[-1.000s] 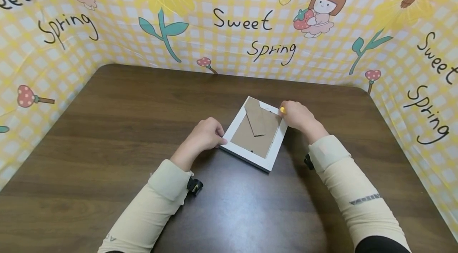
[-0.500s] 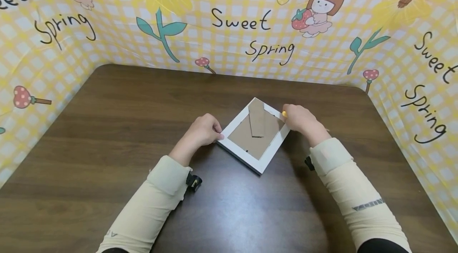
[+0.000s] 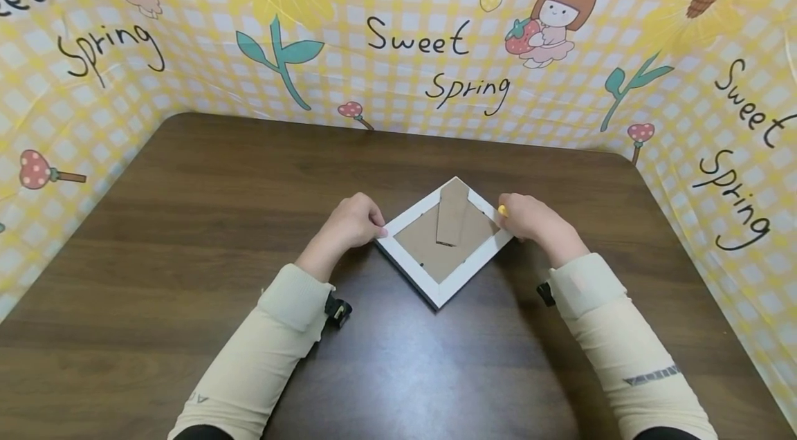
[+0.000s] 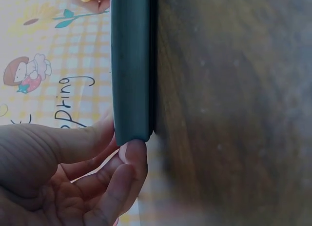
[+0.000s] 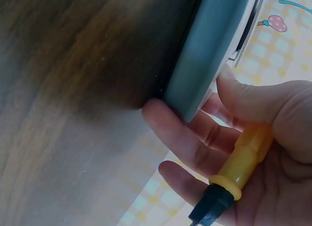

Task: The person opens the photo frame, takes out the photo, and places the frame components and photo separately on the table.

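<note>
A white picture frame (image 3: 413,267) lies back side up, turned cornerwise on the dark wooden table. Its brown backboard (image 3: 417,239) carries a cardboard stand leg (image 3: 451,215), and small dark tabs show along the inner edge. My left hand (image 3: 353,220) pinches the left corner between thumb and fingers; the left wrist view shows the frame's side edge (image 4: 131,70) there. At the opposite corner, my right hand (image 3: 534,217) holds the frame with thumb and fingers. Tucked in that same palm is a screwdriver (image 5: 243,160) with a yellow handle and black collar; most of its shaft is out of view.
Bare brown tabletop (image 3: 249,205) surrounds the frame. A yellow checked cloth (image 3: 398,87) with flowers and printed words hangs along the back and both sides. A black wrist camera (image 3: 338,312) sits at the left cuff.
Both hands have turned the frame clockwise on the table: its near corner has swung left and its far corner right. The right hand has come slightly nearer and to the right.
</note>
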`<control>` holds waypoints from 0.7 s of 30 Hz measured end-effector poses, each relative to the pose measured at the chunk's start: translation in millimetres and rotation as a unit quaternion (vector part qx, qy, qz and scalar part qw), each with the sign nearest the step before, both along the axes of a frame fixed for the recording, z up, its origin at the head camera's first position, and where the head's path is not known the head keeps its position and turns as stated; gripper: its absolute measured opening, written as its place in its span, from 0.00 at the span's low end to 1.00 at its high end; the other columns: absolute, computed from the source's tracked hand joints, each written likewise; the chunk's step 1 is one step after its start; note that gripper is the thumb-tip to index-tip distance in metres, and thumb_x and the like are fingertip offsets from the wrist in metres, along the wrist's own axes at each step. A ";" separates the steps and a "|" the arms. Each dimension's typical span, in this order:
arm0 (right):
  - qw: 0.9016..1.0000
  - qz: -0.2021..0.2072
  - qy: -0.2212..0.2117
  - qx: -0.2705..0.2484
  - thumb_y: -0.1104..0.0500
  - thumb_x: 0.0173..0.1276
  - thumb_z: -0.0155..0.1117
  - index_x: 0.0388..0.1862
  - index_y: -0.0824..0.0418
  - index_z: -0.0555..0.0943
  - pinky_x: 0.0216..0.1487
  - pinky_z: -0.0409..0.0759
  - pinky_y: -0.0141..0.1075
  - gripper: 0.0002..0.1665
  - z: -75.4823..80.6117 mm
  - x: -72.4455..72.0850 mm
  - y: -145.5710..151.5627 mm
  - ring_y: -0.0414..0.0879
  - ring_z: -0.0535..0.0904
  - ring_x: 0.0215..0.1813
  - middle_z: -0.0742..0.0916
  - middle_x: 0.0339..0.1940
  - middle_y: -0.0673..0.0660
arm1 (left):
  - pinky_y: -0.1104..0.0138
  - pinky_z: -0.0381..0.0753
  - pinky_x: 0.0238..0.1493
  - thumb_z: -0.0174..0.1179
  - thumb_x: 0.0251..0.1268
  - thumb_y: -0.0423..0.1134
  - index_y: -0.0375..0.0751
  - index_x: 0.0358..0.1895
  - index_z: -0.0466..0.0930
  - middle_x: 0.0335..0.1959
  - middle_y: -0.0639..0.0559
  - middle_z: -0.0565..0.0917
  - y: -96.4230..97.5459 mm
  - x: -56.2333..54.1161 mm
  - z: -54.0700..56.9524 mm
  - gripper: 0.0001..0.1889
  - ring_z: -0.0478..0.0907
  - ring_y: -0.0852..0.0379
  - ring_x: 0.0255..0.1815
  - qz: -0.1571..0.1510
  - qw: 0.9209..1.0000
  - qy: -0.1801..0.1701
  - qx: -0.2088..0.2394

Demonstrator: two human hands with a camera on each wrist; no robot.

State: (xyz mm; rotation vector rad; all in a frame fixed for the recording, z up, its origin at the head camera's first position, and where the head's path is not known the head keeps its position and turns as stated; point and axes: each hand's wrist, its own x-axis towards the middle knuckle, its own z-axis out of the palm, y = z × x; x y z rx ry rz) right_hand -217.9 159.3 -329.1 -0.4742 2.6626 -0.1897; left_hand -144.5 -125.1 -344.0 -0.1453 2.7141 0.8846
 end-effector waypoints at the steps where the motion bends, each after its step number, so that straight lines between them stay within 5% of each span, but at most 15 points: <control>1: 1.000 -0.001 -0.004 0.000 0.61 0.74 0.51 0.43 0.66 0.73 0.31 0.73 0.37 0.08 0.4 0.9 0.9 0.47 0.76 0.24 0.80 0.28 0.59 | 0.57 0.78 0.50 0.67 0.64 0.37 0.37 0.40 0.89 0.42 0.43 0.86 0.0 -0.5 0.0 0.07 0.78 0.48 0.45 0.000 1.000 -0.001 0.002; 6: 1.000 -0.011 -0.027 -0.003 0.62 0.74 0.51 0.46 0.67 0.72 0.32 0.75 0.37 0.09 1.6 5.1 3.4 0.48 0.80 0.25 0.81 0.32 0.62 | 0.57 0.79 0.49 0.67 0.64 0.36 0.37 0.40 0.89 0.42 0.43 0.86 -0.2 -3.1 -0.5 0.07 0.78 0.48 0.44 -0.003 1.000 -0.007 0.011; 15: 0.998 -0.016 -0.052 -0.016 0.63 0.73 0.51 0.52 0.70 0.71 0.48 0.80 0.46 0.13 -0.2 9.7 10.6 0.49 0.84 0.24 0.82 0.41 0.67 | 0.54 0.77 0.56 0.66 0.65 0.37 0.38 0.40 0.89 0.46 0.43 0.86 -0.2 -12.9 -2.3 0.07 0.77 0.47 0.49 0.000 1.000 -0.005 0.011; 21: 0.997 -0.015 -0.067 -0.033 0.63 0.71 0.52 0.46 0.69 0.72 0.53 0.78 0.49 0.10 0.5 13.1 15.9 0.49 0.85 0.23 0.82 0.41 0.67 | 0.53 0.78 0.57 0.66 0.65 0.36 0.37 0.41 0.89 0.46 0.42 0.86 0.6 -18.5 -3.3 0.07 0.78 0.46 0.49 0.003 1.000 0.009 0.016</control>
